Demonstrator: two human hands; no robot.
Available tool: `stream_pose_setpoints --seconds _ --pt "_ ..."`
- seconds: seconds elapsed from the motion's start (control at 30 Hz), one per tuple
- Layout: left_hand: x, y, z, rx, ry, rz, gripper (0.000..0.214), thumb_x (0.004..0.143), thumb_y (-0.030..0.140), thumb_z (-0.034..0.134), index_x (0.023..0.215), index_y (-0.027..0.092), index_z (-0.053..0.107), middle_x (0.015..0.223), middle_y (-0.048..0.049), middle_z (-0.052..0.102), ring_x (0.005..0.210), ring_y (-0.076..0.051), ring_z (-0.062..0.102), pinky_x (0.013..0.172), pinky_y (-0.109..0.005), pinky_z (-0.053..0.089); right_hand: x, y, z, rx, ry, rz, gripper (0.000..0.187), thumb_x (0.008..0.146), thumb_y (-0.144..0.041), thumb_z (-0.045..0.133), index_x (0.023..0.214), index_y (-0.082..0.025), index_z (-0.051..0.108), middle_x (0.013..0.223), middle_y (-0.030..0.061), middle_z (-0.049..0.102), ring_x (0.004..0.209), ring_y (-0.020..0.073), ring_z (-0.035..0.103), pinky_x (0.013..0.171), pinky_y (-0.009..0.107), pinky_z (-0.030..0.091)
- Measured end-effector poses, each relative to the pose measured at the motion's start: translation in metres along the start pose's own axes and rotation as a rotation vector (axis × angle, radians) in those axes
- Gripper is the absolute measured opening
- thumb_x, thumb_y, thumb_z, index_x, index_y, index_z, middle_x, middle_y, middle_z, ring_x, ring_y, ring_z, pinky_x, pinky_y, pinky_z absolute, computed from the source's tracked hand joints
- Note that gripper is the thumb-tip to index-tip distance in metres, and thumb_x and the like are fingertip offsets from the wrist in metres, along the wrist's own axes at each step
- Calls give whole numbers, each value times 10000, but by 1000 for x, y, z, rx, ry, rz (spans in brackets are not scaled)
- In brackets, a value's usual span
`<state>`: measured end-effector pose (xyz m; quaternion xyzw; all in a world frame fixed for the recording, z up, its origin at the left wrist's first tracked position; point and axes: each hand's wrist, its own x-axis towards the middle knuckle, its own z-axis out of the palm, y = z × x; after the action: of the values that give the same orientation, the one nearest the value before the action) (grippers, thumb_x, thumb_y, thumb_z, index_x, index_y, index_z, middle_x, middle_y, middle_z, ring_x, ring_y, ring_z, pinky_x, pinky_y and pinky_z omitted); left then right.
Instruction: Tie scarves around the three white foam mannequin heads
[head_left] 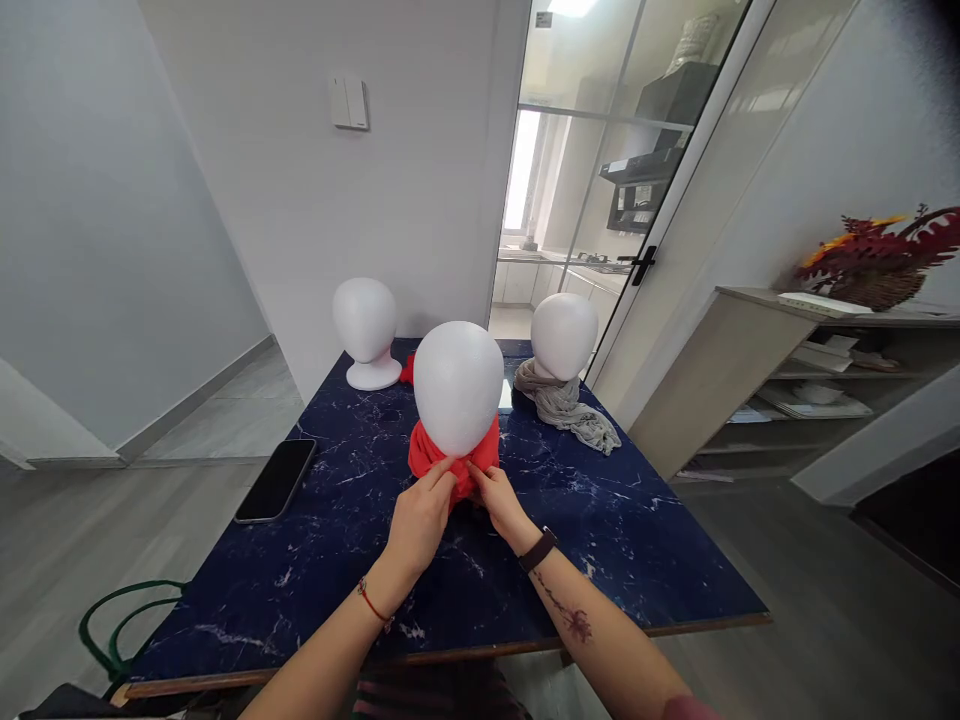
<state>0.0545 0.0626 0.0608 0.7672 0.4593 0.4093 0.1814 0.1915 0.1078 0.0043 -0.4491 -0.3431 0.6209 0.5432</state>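
A white mannequin head [458,385] stands upright in the middle of the table with a red scarf [426,452] wrapped around its neck. At the front of the neck, my left hand [424,512] pinches the red cloth between thumb and fingers. My right hand [501,500] is closed on the same scarf just to the right, the two hands close together below the chin. Part of the scarf is hidden behind my fingers, and the neck is covered by the cloth.
On the dark blue marbled table [337,570], a bare white mannequin head [365,325] stands at back left. Another mannequin head [564,335] at back right wears a grey scarf [562,402]. A black phone [277,480] lies near the left edge. Shelves [810,390] stand right of the table.
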Motion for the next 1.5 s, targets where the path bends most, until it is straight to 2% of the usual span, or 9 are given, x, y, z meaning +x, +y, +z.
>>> stream_pose_setpoints --seconds 0.17,0.3,0.4,0.47,0.6,0.67,0.87,1.0,1.5 --pt "-2 -2 -5 -144 -76 205 297 860 122 486 1078 224 659 1232 -95 626 1169 -223 566 1032 -389 434 -5 -4 -14 -262 -7 -23 418 689 -563 653 567 -190 510 505 -13 515 462 116 444 486 261 332" --pt "3 -4 -5 -156 -134 220 278 881 139 454 1025 220 676 1199 -93 644 1141 -215 578 1031 -406 430 -30 -24 -24 -576 166 -399 257 604 -311 779 779 -219 615 753 24 579 661 176 513 636 298 402" --pt "6 1 -3 -176 -248 239 284 895 156 420 1008 226 671 1176 -87 649 1127 -204 578 1027 -405 428 -42 -38 -19 -607 99 -605 369 620 -187 741 964 -265 631 949 37 548 811 196 517 767 321 422" --pt "6 6 0 -167 -274 268 299 905 160 386 1023 226 652 1209 -89 620 1158 -195 552 1033 -390 418 -39 -44 -15 -601 -25 -591 216 701 -170 659 901 -252 652 918 34 547 805 187 516 775 315 423" --pt "2 0 6 -23 189 10 187 864 211 471 1019 191 574 1208 -130 518 1146 -230 521 950 -401 452 -18 -46 -16 -491 -88 -526 70 802 -261 600 785 -223 656 859 32 587 792 178 518 727 282 429" --pt "0 -13 10 66 265 -184 228 779 305 612 953 179 538 1069 -112 525 996 -252 560 811 -392 490 -8 -44 -20 -359 -90 -499 131 774 -328 658 848 -220 656 894 29 620 817 185 536 727 279 438" --pt "2 -53 21 82 -104 -386 92 752 189 600 732 176 511 656 -4 546 585 -153 511 581 -259 352 5 -36 -22 -135 -55 -343 277 686 -415 742 825 -211 614 693 -4 639 612 157 548 598 278 429" --pt "6 -60 16 97 -116 -359 146 733 55 510 640 163 541 626 -17 575 568 -130 499 574 -243 291 14 -33 -24 12 13 -331 284 703 -422 711 832 -218 561 667 -15 629 596 151 567 581 274 434" --pt "2 -69 -1 193 -216 -468 148 693 96 553 571 179 573 567 -5 537 561 -136 491 544 -233 252 35 -61 -31 115 151 -461 168 682 -304 651 718 -203 521 748 -17 563 712 136 529 728 297 468"
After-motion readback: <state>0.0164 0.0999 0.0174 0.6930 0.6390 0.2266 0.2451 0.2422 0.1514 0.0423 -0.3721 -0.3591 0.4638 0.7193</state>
